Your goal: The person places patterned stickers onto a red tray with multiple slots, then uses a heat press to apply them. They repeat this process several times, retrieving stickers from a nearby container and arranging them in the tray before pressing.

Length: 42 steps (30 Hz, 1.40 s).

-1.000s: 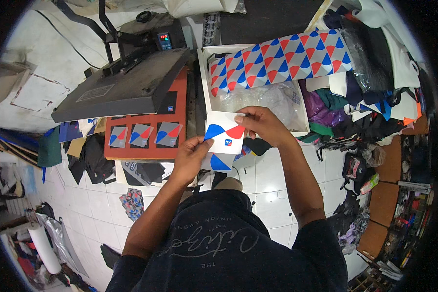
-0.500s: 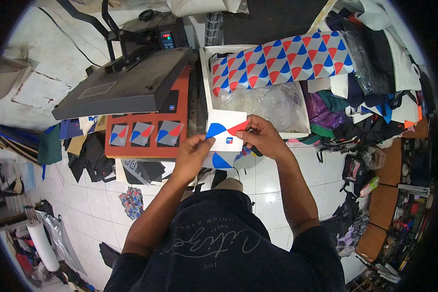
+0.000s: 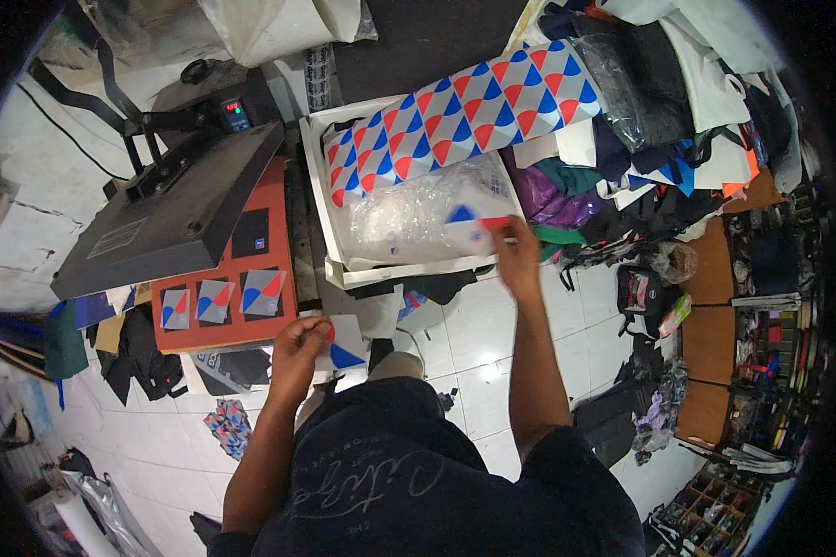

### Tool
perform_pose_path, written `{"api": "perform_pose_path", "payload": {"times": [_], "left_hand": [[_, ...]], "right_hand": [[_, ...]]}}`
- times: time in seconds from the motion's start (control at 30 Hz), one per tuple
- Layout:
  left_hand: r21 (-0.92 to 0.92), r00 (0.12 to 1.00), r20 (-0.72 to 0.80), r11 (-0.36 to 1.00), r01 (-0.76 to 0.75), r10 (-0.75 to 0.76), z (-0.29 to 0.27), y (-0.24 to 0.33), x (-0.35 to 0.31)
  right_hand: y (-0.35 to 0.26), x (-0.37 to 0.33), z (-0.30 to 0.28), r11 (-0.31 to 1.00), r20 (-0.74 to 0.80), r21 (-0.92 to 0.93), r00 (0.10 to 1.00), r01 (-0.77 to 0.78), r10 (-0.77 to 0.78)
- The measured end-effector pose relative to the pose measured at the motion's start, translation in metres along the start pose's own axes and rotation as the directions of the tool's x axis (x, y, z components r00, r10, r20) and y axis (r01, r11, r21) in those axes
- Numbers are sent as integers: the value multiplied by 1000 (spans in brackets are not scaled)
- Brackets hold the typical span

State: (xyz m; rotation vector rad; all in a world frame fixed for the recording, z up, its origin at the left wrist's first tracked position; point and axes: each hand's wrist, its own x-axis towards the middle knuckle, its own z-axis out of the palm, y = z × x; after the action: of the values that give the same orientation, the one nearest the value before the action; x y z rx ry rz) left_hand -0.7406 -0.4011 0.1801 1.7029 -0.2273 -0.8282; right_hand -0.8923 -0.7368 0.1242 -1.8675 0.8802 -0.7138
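The left hand (image 3: 299, 347) pinches one patch (image 3: 342, 350) near the press (image 3: 172, 218), where three patches (image 3: 221, 301) lie. The right hand (image 3: 515, 251) grips one piece (image 3: 472, 226) over the box (image 3: 320, 200).

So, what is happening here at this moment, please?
A person stands at a heat press. The left hand holds a small white piece with red and blue shapes beside the orange platen, where three similar pieces lie. The right hand holds another piece over a white box of clear plastic.
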Motion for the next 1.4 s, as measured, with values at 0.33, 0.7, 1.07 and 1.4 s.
{"api": "perform_pose_path", "payload": {"times": [0.33, 0.7, 1.07, 1.4], "left_hand": [[-57, 995, 25, 993, 102, -101, -7, -13, -6], [10, 993, -9, 993, 117, -117, -18, -23, -12], [-15, 990, -15, 990, 141, -141, -17, -25, -11], [56, 991, -1, 990, 132, -132, -18, -20, -12]], "right_hand": [[108, 66, -11, 697, -11, -717, 1000, -9, 2], [171, 100, 64, 937, 335, -171, 877, -304, 345], [105, 78, 49, 483, 319, -872, 840, 78, 440], [157, 79, 42, 355, 95, -933, 913, -57, 396]]}}
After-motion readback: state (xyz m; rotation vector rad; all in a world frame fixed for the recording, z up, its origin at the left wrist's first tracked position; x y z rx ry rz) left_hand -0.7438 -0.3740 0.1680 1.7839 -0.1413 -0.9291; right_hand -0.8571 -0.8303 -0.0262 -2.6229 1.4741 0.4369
